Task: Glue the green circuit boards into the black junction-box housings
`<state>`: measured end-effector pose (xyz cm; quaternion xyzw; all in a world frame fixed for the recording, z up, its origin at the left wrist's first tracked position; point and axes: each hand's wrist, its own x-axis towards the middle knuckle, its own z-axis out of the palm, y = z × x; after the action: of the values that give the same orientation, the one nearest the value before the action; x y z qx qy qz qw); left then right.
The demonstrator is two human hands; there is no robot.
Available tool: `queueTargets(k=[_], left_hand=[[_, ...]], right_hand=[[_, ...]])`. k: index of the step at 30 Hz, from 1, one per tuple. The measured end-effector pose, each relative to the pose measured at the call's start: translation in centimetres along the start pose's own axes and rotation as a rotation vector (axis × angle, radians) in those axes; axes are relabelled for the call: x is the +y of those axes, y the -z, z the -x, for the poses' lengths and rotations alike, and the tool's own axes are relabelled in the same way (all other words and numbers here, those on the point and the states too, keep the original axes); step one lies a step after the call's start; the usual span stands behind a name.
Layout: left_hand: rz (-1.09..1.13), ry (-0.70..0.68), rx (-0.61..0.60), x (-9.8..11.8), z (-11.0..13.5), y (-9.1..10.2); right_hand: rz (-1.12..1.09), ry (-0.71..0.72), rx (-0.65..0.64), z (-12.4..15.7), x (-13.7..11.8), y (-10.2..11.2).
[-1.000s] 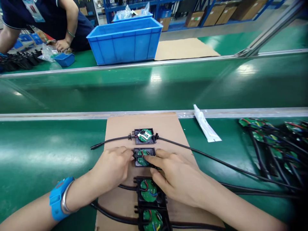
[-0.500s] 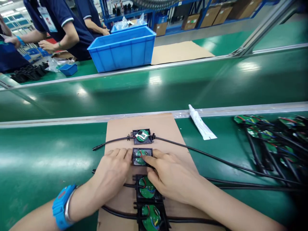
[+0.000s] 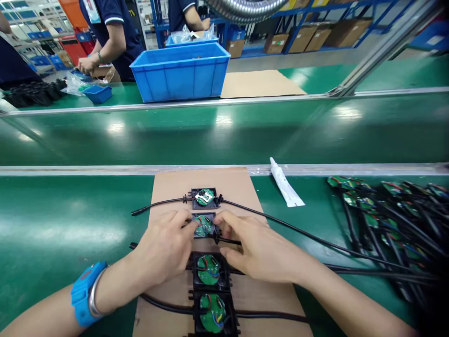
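Case (image 3: 213, 216) black, open; green round board (image 3: 203, 226) inside, red wiring. Left hand (image 3: 164, 244) at case's left edge, grip unclear; right hand (image 3: 262, 245) at its right, thumb and forefinger apart.

There are four black housings (image 3: 224, 275), four green boards (image 3: 208, 269) inside them, one white tube (image 3: 286, 186), one blue wristband (image 3: 83, 296).

We have a green table (image 3: 77, 210) before us. Directly on it, a cardboard sheet (image 3: 228, 181) lies beneath our left hand (image 3: 164, 248) and right hand (image 3: 268, 243), a white tube (image 3: 286, 184) rests beyond the right hand, and a heap of wired circuit boards with black cables (image 3: 389, 220) spreads to that hand's right.
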<state>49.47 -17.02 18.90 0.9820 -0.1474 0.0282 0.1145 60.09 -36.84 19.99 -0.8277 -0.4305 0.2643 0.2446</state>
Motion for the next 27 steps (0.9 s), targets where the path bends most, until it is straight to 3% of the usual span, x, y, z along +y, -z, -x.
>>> queueTargets(k=[5, 8, 11, 13, 19, 24, 27], left_hand=[[0.172, -0.154, -0.026, -0.6, -0.8, -1.3], [0.174, -0.139, -0.034, -1.2, -0.8, -2.1], [0.204, -0.140, -0.043, -1.5, -0.7, -2.1], [0.204, -0.146, -0.052, -1.5, -0.7, -1.9], [0.119, -0.137, -0.088, -0.9, -0.8, -1.7], [0.029, -0.153, -0.074, -0.1, -1.7, -1.8], [0.044, -0.136, -0.073, 0.0, -1.8, -1.9]], right_hand=[[0.090, -0.005, 0.038, 0.1, 0.1, -0.3], [0.158, 0.089, 0.074, -0.3, 0.4, -0.9], [0.182, 0.211, 0.204, -0.8, 1.3, -1.4], [0.192, 0.210, 0.246, -1.0, 2.0, -1.6], [0.357, 0.181, 0.190, -1.4, 2.8, -2.2], [0.636, 0.297, 0.309, -1.8, 2.3, -3.1], [0.658, 0.273, 0.304, -1.8, 2.2, -3.2]])
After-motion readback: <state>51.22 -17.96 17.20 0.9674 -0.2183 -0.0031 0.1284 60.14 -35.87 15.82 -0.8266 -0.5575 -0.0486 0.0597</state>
